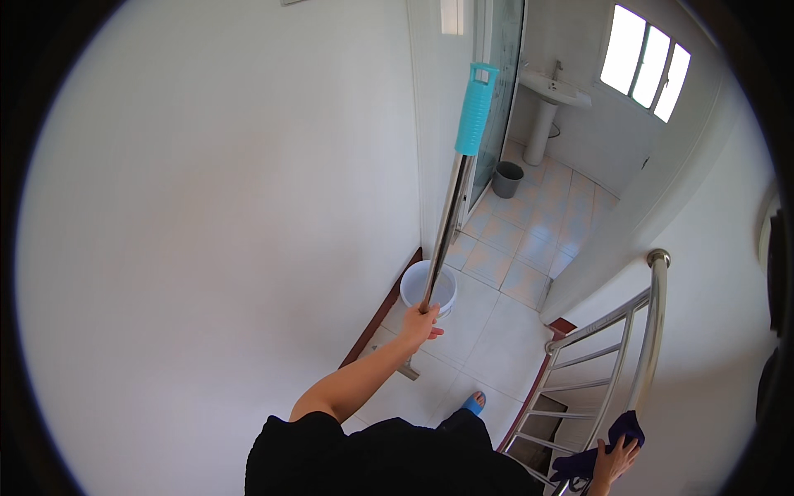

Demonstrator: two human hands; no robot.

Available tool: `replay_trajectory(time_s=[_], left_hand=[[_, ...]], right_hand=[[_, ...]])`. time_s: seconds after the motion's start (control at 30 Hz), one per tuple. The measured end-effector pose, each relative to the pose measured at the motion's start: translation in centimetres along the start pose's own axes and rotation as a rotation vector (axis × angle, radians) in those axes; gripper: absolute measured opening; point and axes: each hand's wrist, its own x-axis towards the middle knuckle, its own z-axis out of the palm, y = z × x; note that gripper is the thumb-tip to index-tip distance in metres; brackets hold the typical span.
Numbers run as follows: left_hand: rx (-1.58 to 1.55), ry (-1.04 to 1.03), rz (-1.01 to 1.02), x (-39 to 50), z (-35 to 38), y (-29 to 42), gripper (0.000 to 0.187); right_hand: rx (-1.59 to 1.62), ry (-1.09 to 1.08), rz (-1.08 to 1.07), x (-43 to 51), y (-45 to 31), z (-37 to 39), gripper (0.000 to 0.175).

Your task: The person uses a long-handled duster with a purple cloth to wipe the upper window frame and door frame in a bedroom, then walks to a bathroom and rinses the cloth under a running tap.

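My left hand (pixel 420 323) is closed around the metal pole of a mop or similar floor tool (pixel 441 239), held up with its turquoise plastic grip at the top. Part of the tool's metal head shows near the floor below my wrist; the rest is hidden by my arm. At the lower right, my right hand (pixel 614 460) presses a dark purple cloth (pixel 624 428) against the stainless steel stair handrail (pixel 648 347). A white bucket (pixel 412 286) stands on the tiles beyond my left hand, partly behind the pole.
The stair railing curves along the right side above dark steps. Ahead, a doorway with a glass door (pixel 496 93) opens on a tiled bathroom holding a grey bin (pixel 508 180) and a pedestal sink (pixel 558 92). A white wall (pixel 217 217) runs along the left.
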Motion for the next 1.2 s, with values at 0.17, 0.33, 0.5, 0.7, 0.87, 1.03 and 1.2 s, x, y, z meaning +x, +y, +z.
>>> replay_trajectory(time_s=[0.17, 0.33, 0.5, 0.7, 0.87, 1.03, 1.2], left_hand=[[-0.053, -0.056, -0.091, 9.2, -1.9, 5.9, 0.030], [-0.041, -0.011, -0.008, 8.5, 4.6, 13.0, 0.030], [-0.009, -0.066, -0.003, 12.8, 8.2, 17.3, 0.031], [-0.033, -0.100, -0.025, 20.7, 13.1, 21.8, 0.032], [0.002, -0.149, -0.067, 26.7, 18.7, 23.5, 0.032], [0.053, -0.232, -0.069, 34.8, 23.6, 27.3, 0.032], [0.093, -0.247, -0.064, 40.5, 28.5, 29.5, 0.032]], right_hand=[[-0.013, 0.043, -0.146, 8.5, -9.7, -7.9, 0.062], [0.093, 0.035, -0.219, 22.7, -10.1, -7.3, 0.054], [0.055, 0.046, -0.227, 34.3, -13.9, -5.9, 0.048], [-0.177, 0.157, -0.276, 40.8, -16.2, -5.6, 0.039], [-0.225, 0.147, -0.525, 39.1, -13.0, -3.9, 0.034], [-0.334, -0.222, -0.636, 33.9, -11.7, -0.9, 0.014], [-0.152, -0.868, -0.498, 32.6, -17.7, 0.9, 0.018]])
